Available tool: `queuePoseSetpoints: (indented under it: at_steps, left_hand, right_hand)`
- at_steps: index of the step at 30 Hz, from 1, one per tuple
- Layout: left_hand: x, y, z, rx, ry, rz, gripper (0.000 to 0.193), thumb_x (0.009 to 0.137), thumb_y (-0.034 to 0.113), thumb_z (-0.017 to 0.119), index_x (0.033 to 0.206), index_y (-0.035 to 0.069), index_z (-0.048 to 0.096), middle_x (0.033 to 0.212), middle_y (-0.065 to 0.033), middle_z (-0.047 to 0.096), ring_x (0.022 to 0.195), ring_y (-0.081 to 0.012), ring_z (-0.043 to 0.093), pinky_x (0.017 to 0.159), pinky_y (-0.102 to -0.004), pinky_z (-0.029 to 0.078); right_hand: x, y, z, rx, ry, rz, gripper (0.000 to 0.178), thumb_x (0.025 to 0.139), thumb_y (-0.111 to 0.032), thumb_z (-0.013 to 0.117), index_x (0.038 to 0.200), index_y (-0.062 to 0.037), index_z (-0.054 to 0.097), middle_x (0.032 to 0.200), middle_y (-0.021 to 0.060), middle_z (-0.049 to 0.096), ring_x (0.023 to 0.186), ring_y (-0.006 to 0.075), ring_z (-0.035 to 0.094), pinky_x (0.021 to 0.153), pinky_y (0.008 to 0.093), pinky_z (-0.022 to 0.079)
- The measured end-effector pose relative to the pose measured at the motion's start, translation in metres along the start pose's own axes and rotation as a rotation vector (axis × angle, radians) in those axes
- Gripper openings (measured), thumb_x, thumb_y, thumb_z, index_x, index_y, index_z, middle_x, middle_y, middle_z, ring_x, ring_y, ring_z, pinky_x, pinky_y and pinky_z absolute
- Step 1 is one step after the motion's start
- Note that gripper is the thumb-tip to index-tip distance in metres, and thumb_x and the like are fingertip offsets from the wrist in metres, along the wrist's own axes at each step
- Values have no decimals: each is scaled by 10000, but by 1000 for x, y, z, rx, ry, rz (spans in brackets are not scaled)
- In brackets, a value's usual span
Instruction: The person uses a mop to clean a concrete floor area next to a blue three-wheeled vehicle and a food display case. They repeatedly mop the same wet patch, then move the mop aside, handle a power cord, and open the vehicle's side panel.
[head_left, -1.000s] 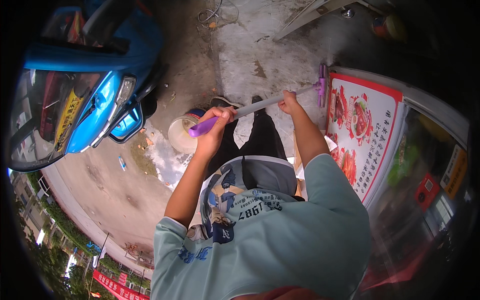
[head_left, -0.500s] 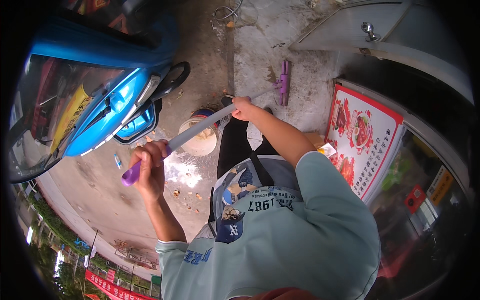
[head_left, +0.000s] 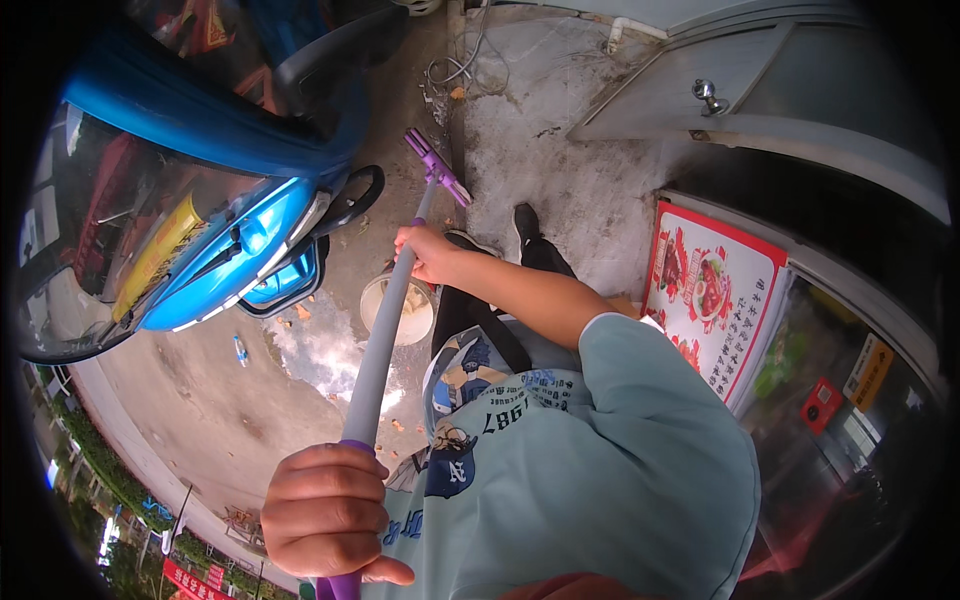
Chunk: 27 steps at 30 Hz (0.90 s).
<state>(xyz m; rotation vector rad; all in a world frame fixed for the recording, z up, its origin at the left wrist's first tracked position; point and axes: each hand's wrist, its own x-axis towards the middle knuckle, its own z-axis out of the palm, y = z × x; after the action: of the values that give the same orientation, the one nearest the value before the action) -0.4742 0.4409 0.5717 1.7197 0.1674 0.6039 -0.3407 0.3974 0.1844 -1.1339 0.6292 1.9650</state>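
Observation:
A long-handled mop (head_left: 380, 360) with a grey pole and a purple head (head_left: 437, 167) runs from low in front of my chest out to the ground ahead. My left hand (head_left: 325, 510) is wrapped round the purple grip at its near end. Farther along, my right hand (head_left: 422, 253) grips the pole at a purple collar. The head is over the seam between the brown ground and the paler concrete; whether it touches is unclear. Behind the pole stands a whitish bucket (head_left: 415, 318), partly hidden by my right hand and the pole.
A blue vehicle (head_left: 250, 235) with a black mirror (head_left: 352, 200) stands close on the left. At the right are a red-bordered food sign (head_left: 715, 285) and a grey door with a round knob (head_left: 709, 98). A wet patch (head_left: 335, 360) shines near the bucket. A hose (head_left: 455, 70) lies ahead.
The mop head has swung left from the pale concrete to the seam. My left hand has come lower and nearer my body, my right hand has shifted left, and the pole is steeper.

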Motion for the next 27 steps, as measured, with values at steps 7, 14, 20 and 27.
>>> queuePoseSetpoints:
  at_steps: [7,14,20,27]
  left_hand:
    - [39,-25,63,-93,151,-21,359,798,237,835,658,48,565,646,-77,601,683,-267,633,840,-473,541]
    - [104,-141,147,-68,593,-278,203,879,156,739,774,33,616,914,-149,718,1056,-355,667,1069,-546,400]
    - [146,-273,212,-114,732,-443,85,916,60,669,887,15,603,1094,-179,670,1196,-367,584,1055,-484,414]
    - [113,-294,226,-345,1239,-307,117,971,34,546,855,28,528,833,-122,589,946,-275,594,1111,-565,342]
  right_hand:
    - [-66,-123,-62,-166,134,-186,99,830,-54,602,795,-65,510,724,69,516,623,199,533,604,352,502]
    - [-31,-311,-158,-356,355,-382,64,878,-111,563,835,-67,545,719,63,553,618,200,566,559,350,484]
    - [34,-428,-237,-614,702,-412,63,883,-131,553,856,-74,557,732,50,579,621,185,585,563,355,482]
    - [90,-389,-245,-572,664,-288,99,878,-111,533,970,-78,519,766,82,577,634,175,561,471,337,388]
